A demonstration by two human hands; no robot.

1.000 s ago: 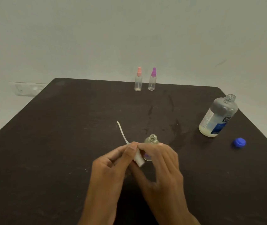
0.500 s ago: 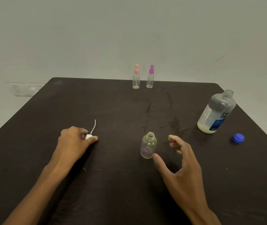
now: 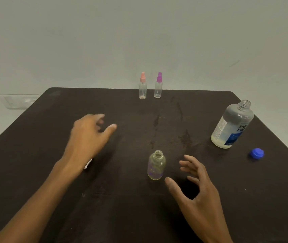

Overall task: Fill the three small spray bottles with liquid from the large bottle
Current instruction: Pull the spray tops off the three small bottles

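Note:
An uncapped small clear bottle with purple print stands upright on the dark table. My right hand hovers just right of it, fingers spread, holding nothing. My left hand is raised over the table's left middle, fingers loose and empty. A bit of the white spray head shows under my left wrist. Two capped spray bottles stand at the far edge, one with a pink top and one with a purple top. The large open bottle stands at the right.
A blue cap lies near the table's right edge, in front of the large bottle. A wet streak marks the table's middle. A white wall socket sits on the wall beyond the left edge.
My left hand carried the white spray head to the left, laid it on the table and lifted away forward. My right hand let go of the small bottle and stays beside it.

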